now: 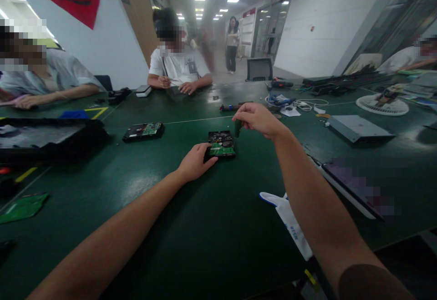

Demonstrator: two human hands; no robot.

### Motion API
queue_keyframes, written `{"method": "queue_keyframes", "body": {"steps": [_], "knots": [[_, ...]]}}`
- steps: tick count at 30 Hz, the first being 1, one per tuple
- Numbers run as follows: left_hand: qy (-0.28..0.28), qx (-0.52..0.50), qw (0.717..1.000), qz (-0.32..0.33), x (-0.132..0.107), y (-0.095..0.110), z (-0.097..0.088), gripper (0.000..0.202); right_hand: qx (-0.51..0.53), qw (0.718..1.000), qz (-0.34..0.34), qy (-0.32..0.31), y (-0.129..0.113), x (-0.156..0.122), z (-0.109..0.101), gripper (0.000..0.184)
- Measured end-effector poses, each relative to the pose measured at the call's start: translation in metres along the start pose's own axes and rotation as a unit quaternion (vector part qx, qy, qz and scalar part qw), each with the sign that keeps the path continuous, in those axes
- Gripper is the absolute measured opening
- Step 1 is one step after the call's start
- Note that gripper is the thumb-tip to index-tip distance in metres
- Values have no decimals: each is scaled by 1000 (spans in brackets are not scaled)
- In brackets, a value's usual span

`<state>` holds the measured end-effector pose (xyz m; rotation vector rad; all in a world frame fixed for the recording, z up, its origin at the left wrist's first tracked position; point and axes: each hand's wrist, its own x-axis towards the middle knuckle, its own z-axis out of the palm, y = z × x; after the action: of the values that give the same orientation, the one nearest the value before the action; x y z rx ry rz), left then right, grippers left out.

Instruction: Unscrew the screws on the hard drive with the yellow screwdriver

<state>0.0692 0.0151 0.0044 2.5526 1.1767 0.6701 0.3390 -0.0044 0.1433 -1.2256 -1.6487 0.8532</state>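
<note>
In front of me a hard drive (221, 143) lies on the green table, its dark metal underside and green circuit board facing up. My left hand (197, 161) grips its left side, thumb along the near edge and fingertips over the board's left end. Above the drive's right side, my right hand (257, 119) is closed around a screwdriver (238, 128) with a dark green handle, held pointing down. Its tip is too small to make out, and I cannot tell whether it touches the drive. A second hard drive (143, 132) rests to the left, away from both hands.
A large black tray-like housing (51, 138) stands at left. A dark power screwdriver (235, 107) lies beyond my right hand. To the right are a grey metal box (360, 128), a tablet-like panel (351, 186) and a white glove (290, 220) under my forearm. Other people sit across the table.
</note>
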Motion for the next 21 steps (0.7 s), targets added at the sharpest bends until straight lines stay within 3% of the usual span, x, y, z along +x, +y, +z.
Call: {"method": "queue_keyframes", "body": {"steps": [10,17,21], "knots": [[5,2,1000,1,-1,1,0,57,44,997,-11,-59,2,0,1,20],[-7,1,1000,-6,0,1,-1,59,-2,1000,-9,-9,3,0,0,19],[-8,3,1000,-11,0,-1,0,59,2,1000,-6,-11,2,0,2,16]]}}
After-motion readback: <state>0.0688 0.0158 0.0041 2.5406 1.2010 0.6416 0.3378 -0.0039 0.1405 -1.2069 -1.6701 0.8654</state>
